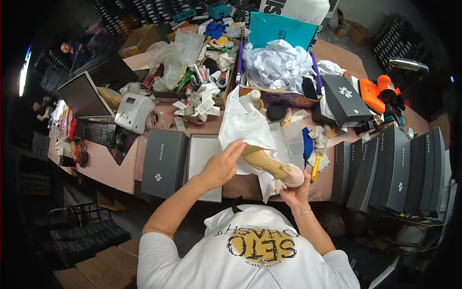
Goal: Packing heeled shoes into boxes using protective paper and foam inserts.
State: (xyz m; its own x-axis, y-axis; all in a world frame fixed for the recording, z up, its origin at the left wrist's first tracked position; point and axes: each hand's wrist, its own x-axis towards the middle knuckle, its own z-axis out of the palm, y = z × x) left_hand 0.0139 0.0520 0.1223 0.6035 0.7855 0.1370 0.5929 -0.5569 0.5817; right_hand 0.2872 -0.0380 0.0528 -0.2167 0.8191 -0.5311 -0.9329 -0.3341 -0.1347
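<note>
Dark grey shoe-box lid (164, 163) lying flat at left of the surface, beside an open grey box base (204, 164); a row of dark grey shoe boxes (392, 168) standing on edge at right. One black shoe box (344, 98) lies flat behind that row, next to a purple carton (279, 94) of crumpled white paper with a teal box (281, 29) behind it. Dark monitor screen (84, 96) at far left, white label printer (132, 111) beside it.

— What is the room like?
— It is dim. A long pinkish surface (120, 168) crosses it, and dark racks (144, 12) stand behind.
— And the light?
— A bright window (23, 72) at the far left. Cardboard boxes (103, 267) lie on the floor.
</note>
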